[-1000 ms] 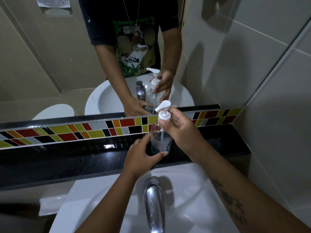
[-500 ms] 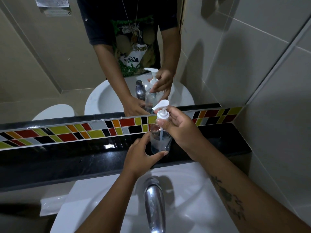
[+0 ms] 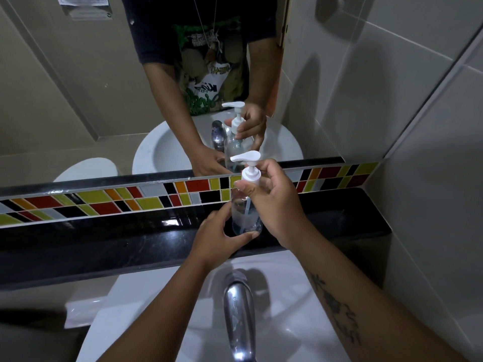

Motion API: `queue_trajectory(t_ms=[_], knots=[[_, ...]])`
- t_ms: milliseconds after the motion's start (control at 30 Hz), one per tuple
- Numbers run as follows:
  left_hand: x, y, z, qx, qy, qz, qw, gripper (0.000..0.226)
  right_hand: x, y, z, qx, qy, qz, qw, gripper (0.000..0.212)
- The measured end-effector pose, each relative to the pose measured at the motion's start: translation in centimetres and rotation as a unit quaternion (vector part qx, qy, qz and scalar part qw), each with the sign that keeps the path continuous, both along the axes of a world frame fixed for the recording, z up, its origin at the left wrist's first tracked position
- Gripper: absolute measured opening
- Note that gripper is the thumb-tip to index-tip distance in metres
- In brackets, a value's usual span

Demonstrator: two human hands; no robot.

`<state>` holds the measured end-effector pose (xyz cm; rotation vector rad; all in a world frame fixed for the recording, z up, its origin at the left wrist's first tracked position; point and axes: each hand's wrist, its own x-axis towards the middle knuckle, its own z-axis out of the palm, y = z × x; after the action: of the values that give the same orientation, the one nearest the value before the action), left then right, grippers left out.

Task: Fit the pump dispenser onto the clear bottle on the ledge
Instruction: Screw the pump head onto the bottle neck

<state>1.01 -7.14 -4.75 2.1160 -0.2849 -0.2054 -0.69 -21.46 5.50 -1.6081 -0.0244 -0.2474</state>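
Note:
A clear bottle (image 3: 241, 212) with some liquid at the bottom stands upright on the black ledge (image 3: 104, 239). My left hand (image 3: 219, 237) wraps its lower part from the left. A white pump dispenser (image 3: 249, 171) sits on the bottle's neck, nozzle pointing left, its tube reaching down inside. My right hand (image 3: 277, 202) grips the pump's collar from the right with thumb and fingers.
A chrome tap (image 3: 239, 309) rises over the white basin (image 3: 287, 296) just below the ledge. A strip of coloured tiles (image 3: 104, 199) and a mirror (image 3: 91, 87) stand behind the ledge. A tiled wall (image 3: 431, 178) closes the right side.
The nozzle has turned a little, and my right hand's fingers have shifted around the collar. The bottle and my left hand stay in place.

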Motion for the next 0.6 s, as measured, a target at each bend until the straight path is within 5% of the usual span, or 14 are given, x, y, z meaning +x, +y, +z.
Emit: queue_trajectory(t_ms=[233, 367, 467, 600], knots=[[0.1, 0.1, -0.3, -0.022, 0.006, -0.01, 1.0, 0.07, -0.5, 2.1, -0.9, -0.032, -0.022, -0.095, 0.995, 0.027], [0.0, 0.2, -0.2, -0.018, 0.004, 0.0, 1.0, 0.072, -0.4, 0.5, -0.5, 0.035, 0.014, 0.001, 0.999, 0.031], [0.1, 0.2, -0.4, -0.011, 0.002, 0.003, 1.0, 0.077, -0.1, -1.1, 0.2, -0.005, 0.029, 0.082, 0.996, 0.035], [0.0, 0.0, -0.6, -0.009, -0.011, 0.022, 1.0, 0.077, 0.1, -1.1, 0.3, -0.032, 0.017, 0.066, 0.997, 0.03]])
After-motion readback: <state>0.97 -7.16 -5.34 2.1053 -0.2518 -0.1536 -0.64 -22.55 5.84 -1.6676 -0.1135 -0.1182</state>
